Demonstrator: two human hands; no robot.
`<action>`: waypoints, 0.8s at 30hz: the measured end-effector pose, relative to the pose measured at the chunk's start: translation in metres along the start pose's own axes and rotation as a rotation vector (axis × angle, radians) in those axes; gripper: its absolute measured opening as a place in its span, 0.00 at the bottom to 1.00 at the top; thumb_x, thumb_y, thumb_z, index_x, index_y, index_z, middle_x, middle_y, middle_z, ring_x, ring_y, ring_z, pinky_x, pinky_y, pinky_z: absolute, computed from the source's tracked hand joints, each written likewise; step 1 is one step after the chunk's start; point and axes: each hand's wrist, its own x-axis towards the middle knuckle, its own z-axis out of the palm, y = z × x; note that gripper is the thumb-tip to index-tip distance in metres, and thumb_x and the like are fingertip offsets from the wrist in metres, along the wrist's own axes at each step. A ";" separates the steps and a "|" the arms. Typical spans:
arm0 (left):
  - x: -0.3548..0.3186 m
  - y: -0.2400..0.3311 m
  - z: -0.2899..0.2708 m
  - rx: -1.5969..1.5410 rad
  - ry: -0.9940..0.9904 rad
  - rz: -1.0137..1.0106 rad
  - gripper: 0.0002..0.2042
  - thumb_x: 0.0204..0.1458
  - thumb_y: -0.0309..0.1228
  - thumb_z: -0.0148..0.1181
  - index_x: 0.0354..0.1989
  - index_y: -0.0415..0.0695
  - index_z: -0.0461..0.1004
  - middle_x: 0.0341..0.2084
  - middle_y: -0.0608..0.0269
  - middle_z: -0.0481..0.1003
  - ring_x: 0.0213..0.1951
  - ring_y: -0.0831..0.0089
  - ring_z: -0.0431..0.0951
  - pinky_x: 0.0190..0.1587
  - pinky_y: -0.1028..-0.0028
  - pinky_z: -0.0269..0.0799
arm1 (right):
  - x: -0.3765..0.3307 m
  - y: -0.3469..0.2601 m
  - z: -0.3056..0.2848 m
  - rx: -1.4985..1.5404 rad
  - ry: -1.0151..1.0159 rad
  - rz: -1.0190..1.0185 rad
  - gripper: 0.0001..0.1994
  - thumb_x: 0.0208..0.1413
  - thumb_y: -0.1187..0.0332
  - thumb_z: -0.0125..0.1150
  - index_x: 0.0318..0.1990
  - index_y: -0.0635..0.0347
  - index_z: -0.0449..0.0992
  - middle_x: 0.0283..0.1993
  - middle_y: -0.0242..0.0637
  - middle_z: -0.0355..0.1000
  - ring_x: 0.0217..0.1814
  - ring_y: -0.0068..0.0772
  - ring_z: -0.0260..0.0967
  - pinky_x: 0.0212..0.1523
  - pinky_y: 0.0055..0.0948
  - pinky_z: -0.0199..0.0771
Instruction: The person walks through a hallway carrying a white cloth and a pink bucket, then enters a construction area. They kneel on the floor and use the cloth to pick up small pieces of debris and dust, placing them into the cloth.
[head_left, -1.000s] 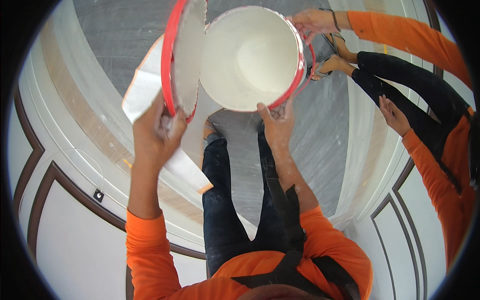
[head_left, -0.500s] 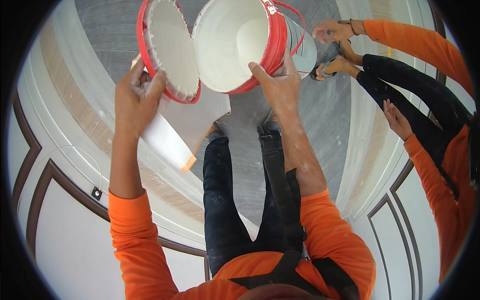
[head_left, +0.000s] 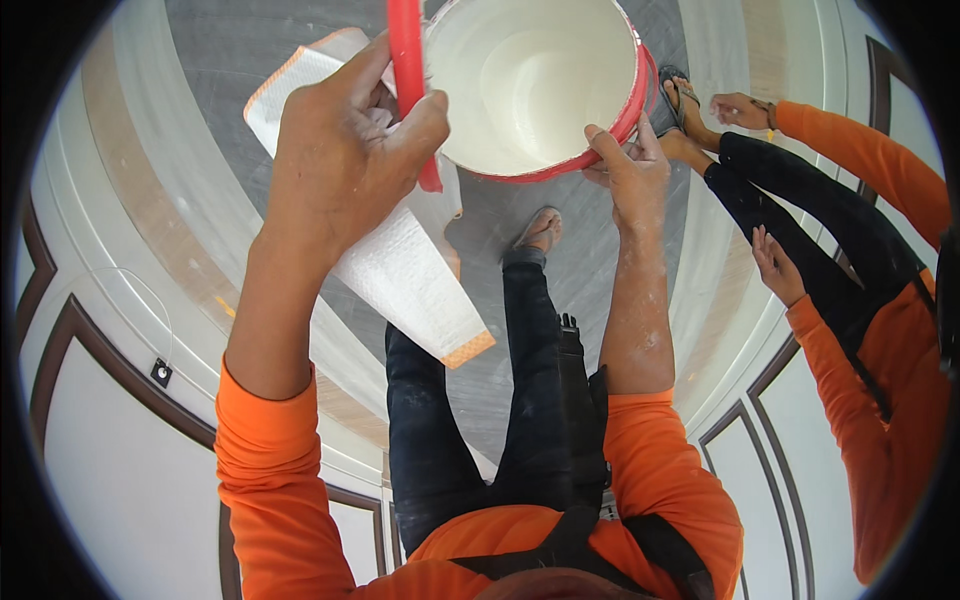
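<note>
Watching from afar through the head view, I found the bucket (head_left: 465,110) high in the picture, its mouth tipped toward the camera and its pale inner wall showing; whether its base rested on the floor (head_left: 590,265) I could not tell. The right hand (head_left: 635,175) had its grip closed on the bucket's red rim at the near right, thumb on the mouth side and fingers around the outside. The left hand (head_left: 345,150) was curled, thumb against fingers, on the edge of the red-rimmed lid (head_left: 408,90), which stood nearly edge-on beside the mouth; I could not tell whether the two touched. A white woven sheet (head_left: 415,275) with orange edging hung behind and below that hand, and whether it was also pinched I could not make out. I judged the bucket stiff-walled and bulky, awkward to steady from one side, its weight uncertain since its fill was unclear; the rim seemed the soundest hold, best shared between opposite sides. The lid looked light and firm, likely a little slick where pale residue dusted the fingers, so I favoured its outer edge. A co-worker's hand (head_left: 738,110) was open well to the right, apart from the bucket.
</note>
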 end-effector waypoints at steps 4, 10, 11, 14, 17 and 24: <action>-0.027 0.009 0.009 0.010 -0.080 -0.101 0.24 0.52 0.28 0.63 0.59 0.35 0.69 0.23 0.61 0.76 0.25 0.82 0.72 0.31 0.79 0.70 | -0.015 0.022 -0.010 0.024 -0.044 -0.020 0.36 0.50 0.71 0.68 0.67 0.67 0.60 0.43 0.40 0.76 0.40 0.27 0.76 0.38 0.28 0.81; -0.135 0.005 0.049 0.024 -0.152 -0.076 0.33 0.46 0.29 0.68 0.61 0.31 0.63 0.20 0.56 0.73 0.18 0.64 0.76 0.24 0.71 0.73 | -0.068 0.118 -0.033 0.167 -0.010 -0.037 0.39 0.50 0.79 0.65 0.70 0.69 0.53 0.53 0.42 0.71 0.53 0.28 0.71 0.47 0.24 0.74; -0.150 0.004 0.054 0.013 -0.138 -0.045 0.34 0.46 0.29 0.68 0.62 0.31 0.62 0.19 0.56 0.73 0.18 0.64 0.76 0.23 0.71 0.73 | -0.074 0.122 -0.037 0.194 -0.009 -0.010 0.39 0.50 0.80 0.65 0.70 0.69 0.52 0.53 0.42 0.71 0.55 0.28 0.69 0.48 0.24 0.74; -0.156 0.001 0.058 -0.007 -0.098 0.025 0.35 0.45 0.29 0.68 0.62 0.31 0.62 0.19 0.57 0.72 0.17 0.63 0.75 0.22 0.71 0.73 | -0.074 0.125 -0.045 0.220 -0.018 -0.007 0.39 0.51 0.79 0.64 0.71 0.68 0.51 0.53 0.43 0.71 0.54 0.29 0.70 0.48 0.25 0.75; -0.129 0.005 0.050 -0.032 -0.078 0.058 0.34 0.45 0.29 0.68 0.62 0.30 0.61 0.19 0.56 0.72 0.18 0.62 0.76 0.22 0.70 0.73 | -0.067 0.106 -0.039 0.234 -0.026 0.000 0.39 0.53 0.77 0.63 0.71 0.68 0.50 0.51 0.43 0.73 0.50 0.29 0.73 0.46 0.28 0.77; -0.099 0.020 0.031 -0.056 -0.148 0.045 0.33 0.46 0.30 0.66 0.61 0.30 0.62 0.22 0.50 0.76 0.22 0.59 0.80 0.25 0.69 0.75 | -0.064 0.095 -0.039 0.269 -0.022 0.043 0.39 0.55 0.74 0.63 0.71 0.67 0.48 0.50 0.45 0.75 0.47 0.32 0.76 0.45 0.32 0.81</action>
